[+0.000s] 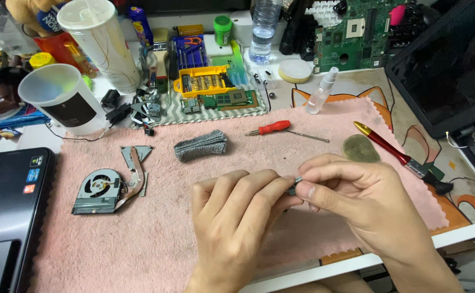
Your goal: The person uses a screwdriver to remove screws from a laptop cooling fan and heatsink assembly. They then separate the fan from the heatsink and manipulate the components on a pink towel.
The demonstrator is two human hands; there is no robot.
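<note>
A small dark metal part [294, 184] was pinched between the fingertips of both hands, held just above the pink cloth [156, 228] near its front edge. The left hand [237, 209] curled its fingers around the part from one side; the right hand [351, 192] gripped it from the other with thumb and forefinger pressed tight. Most of the part was hidden by the fingers, so its shape could not be told.

The step in hand looked like close fingertip work on the part, turning or prising it. Any next move would call for a steady pinch, as something so small could slip into the cloth's nap.

Beyond the part on the cloth lay a grey folded rag [201, 145] and a red-handled screwdriver [272, 128]. A cooling fan with its copper pipe [107, 184] lay well away on the left hand's side, and a red brush [394, 151] on the right hand's side. The cloth's front edge ran close to the edge of the desk [465, 230], leaving little room toward the person; the open stretch of cloth lay between the part and the fan.
</note>
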